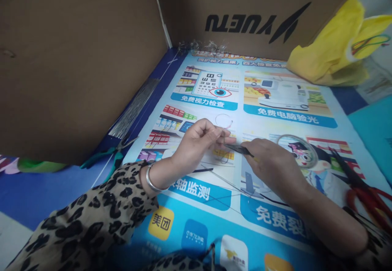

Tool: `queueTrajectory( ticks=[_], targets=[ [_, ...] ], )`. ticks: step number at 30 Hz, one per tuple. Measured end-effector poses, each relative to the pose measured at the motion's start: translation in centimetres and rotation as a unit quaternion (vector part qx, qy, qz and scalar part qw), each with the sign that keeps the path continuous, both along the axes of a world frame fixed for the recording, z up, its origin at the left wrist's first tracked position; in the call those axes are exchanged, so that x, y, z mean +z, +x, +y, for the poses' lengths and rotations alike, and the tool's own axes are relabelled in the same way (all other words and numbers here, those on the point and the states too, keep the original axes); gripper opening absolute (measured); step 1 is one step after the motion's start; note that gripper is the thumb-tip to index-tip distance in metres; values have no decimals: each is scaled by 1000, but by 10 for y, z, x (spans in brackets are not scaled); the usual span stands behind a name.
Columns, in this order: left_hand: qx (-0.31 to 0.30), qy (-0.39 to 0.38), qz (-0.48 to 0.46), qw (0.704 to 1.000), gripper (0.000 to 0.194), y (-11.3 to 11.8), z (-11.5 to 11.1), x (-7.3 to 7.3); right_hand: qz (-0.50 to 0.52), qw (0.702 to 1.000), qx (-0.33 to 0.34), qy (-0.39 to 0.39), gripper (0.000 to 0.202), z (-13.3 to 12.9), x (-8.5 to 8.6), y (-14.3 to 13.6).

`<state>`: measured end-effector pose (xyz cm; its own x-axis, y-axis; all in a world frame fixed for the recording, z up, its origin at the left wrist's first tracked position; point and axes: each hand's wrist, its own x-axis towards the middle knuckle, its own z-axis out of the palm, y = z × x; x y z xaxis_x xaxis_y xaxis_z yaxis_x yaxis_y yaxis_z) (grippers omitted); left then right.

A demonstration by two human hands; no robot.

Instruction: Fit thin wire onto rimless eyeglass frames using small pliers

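The red-handled scissors [367, 193] run off the right edge; the thin wire [224, 120] is barely discernible.

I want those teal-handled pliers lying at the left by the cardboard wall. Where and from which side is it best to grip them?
Probably by the teal handles, coming from above and the near side. The pliers lie flat with handles splayed toward the person, while the jaws point up toward the bundle of wires and the cardboard wall blocks the left. The left hand is nearest.

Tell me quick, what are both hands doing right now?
Left hand pinching thin wire, bent in a loop. Right hand gripping dark pliers, tips at the wire. Teal pliers, wire bundle, red scissors lie aside; nothing between the hands.
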<state>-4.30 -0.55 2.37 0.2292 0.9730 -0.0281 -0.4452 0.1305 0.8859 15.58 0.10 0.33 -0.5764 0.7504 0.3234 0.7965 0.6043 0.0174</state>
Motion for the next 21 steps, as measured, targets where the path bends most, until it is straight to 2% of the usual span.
queueTrajectory(
  ticks=[5, 10, 14, 17, 21],
  targets=[
    [-22, 14, 12, 1000, 22, -3, 2, -2, 41, 992, -21, -116, 20, 0, 0, 2],
    [-40, 38, 18, 998, 21, -4, 4, -6, 66, 983, -18, -168, 21, 1, 3, 2],
    [-47, 18, 30, 998, 22, -4, 5, -7, 75, 976, -5, -204, 20, 0, 6, 0],
    [-27, -29, 7, 999, 22, -3, 7, -5, 67, 991, -3, -120, 18, 0, 5, 0],
    [12, -94, -29, 995, 20, -2, 9, -2, 47, 996, 11, 71, 13, -1, 5, 1]
  ],
)
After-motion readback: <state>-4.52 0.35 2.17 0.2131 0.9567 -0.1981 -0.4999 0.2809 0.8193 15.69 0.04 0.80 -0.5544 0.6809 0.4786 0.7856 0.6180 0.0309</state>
